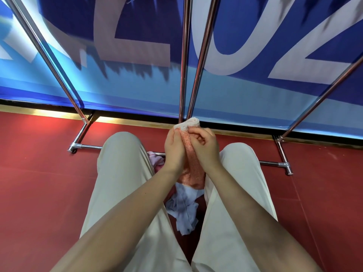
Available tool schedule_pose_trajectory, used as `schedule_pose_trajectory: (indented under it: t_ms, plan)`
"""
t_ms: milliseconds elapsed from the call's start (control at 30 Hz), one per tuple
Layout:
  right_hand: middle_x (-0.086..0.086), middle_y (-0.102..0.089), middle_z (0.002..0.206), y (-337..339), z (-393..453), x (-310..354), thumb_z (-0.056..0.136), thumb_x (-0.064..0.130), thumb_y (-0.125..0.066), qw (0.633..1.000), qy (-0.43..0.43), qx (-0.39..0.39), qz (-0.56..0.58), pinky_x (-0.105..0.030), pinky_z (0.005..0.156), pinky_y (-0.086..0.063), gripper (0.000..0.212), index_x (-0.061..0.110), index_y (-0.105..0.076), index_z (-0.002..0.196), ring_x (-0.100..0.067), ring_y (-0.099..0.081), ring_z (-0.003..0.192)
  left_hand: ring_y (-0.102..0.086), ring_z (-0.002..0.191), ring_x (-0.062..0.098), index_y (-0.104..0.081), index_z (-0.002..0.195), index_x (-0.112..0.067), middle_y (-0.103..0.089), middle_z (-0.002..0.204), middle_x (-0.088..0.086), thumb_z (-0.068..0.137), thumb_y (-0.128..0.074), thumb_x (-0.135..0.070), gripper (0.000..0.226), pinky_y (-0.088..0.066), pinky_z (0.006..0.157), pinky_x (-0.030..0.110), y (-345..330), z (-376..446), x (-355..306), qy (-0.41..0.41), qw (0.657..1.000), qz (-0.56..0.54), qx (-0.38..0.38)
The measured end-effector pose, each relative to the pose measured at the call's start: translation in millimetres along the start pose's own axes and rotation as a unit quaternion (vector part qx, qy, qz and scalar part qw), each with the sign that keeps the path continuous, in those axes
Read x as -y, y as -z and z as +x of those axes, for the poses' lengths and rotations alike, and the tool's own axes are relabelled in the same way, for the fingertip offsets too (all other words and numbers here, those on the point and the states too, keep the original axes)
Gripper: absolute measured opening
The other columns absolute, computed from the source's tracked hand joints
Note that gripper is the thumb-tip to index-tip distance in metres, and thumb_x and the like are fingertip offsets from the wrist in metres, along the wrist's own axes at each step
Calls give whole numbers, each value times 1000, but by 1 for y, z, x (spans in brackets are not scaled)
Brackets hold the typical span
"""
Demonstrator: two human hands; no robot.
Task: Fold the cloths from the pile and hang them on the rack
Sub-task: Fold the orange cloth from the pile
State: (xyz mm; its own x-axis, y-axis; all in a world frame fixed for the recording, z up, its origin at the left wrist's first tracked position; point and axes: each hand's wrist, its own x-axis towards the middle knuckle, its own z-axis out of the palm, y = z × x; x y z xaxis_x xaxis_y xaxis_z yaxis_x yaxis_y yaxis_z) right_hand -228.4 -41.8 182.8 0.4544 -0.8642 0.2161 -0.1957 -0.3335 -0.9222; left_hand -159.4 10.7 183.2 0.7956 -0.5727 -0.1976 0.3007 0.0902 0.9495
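Note:
A pink patterned cloth (193, 165) hangs folded lengthwise between my hands, above my knees. My left hand (174, 146) grips its left side near the top. On the other side my right hand (204, 143) pinches the cloth with curled fingers. The cloth's white top edge (187, 122) sticks up above both hands. Below it, a pile of cloths lies on the floor between my legs: a light blue cloth (184, 211) and a pink cloth (157, 160). The metal rack (183, 75) stands right in front, its poles rising past the hands.
My legs in pale trousers (121, 173) frame the pile. The rack's base bars (275, 163) lie on the red floor (39, 183). A blue banner (235, 46) with big white characters covers the wall behind the rack.

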Motion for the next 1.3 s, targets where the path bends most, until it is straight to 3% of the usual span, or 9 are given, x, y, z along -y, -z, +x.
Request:
schedule_pose_trajectory:
  t_ms: [100,233,433,600,767,933,1033,1200,1300]
  plan:
    - [8,-50,106,-2,3,-7,78,20,-69,998,22,-41,-41,-37,91,-48,30,22,-65,107,-17,-52,105,-65,94,12,-65,111,-11,-70,106,6,102,-36,-15,31,-51,85,26,1,-3,-6,-8,1000,7,13]
    - [9,-54,124,2,8,-10,77,33,-75,994,-104,-2,43,-27,93,-46,71,26,-41,139,-10,-55,113,-68,100,24,-68,112,-8,-71,109,15,101,-42,-25,33,-55,87,38,2,-2,-14,43,997,-36,52]
    - [12,-66,93,7,2,-6,82,43,-70,989,-144,-8,35,-23,71,-47,33,24,-60,106,-4,-63,86,-67,101,19,-63,117,-8,-70,110,10,98,-55,-20,24,-54,87,30,2,-12,-12,-17,993,19,118]
    - [13,-66,98,12,-4,-7,88,35,-66,980,-155,80,94,-18,71,-50,27,26,-57,112,0,-63,87,-67,97,27,-67,104,-13,-70,101,11,95,-52,-24,21,-53,87,42,10,4,-15,-11,998,20,51]
    - [4,-66,106,5,-18,-22,85,20,-71,955,-182,221,70,-21,76,-52,33,20,-58,116,-7,-64,91,-63,88,18,-68,96,-17,-69,94,6,96,-51,-22,18,-50,82,41,24,18,-28,-15,999,-25,32]
    - [7,-65,96,-1,-31,-37,83,13,-73,938,-217,260,73,-11,69,-50,34,14,-59,114,-4,-62,84,-62,91,18,-68,103,-14,-68,99,8,97,-51,-20,19,-49,82,37,32,23,-30,-31,999,-29,29]
    - [1,-68,104,-2,-37,-54,81,19,-75,939,-192,287,-1,-28,81,-53,34,17,-61,112,-9,-64,90,-62,86,12,-68,100,-16,-68,93,2,97,-50,-18,18,-48,77,32,36,27,-34,-45,998,-38,-8]
    - [4,-59,64,-4,-45,-78,88,17,-64,927,-140,315,-151,-30,60,-47,16,19,-52,77,-2,-55,48,-62,88,13,-66,101,-18,-67,96,3,99,-48,-17,17,-49,78,30,44,31,-39,-70,995,-66,-27]
    - [8,-55,65,-6,-47,-85,89,23,-63,919,-87,313,-223,-35,65,-47,21,21,-51,72,-11,-54,63,-62,89,14,-64,105,-15,-66,98,5,99,-48,-16,17,-50,79,29,45,31,-40,-81,993,-77,-28]
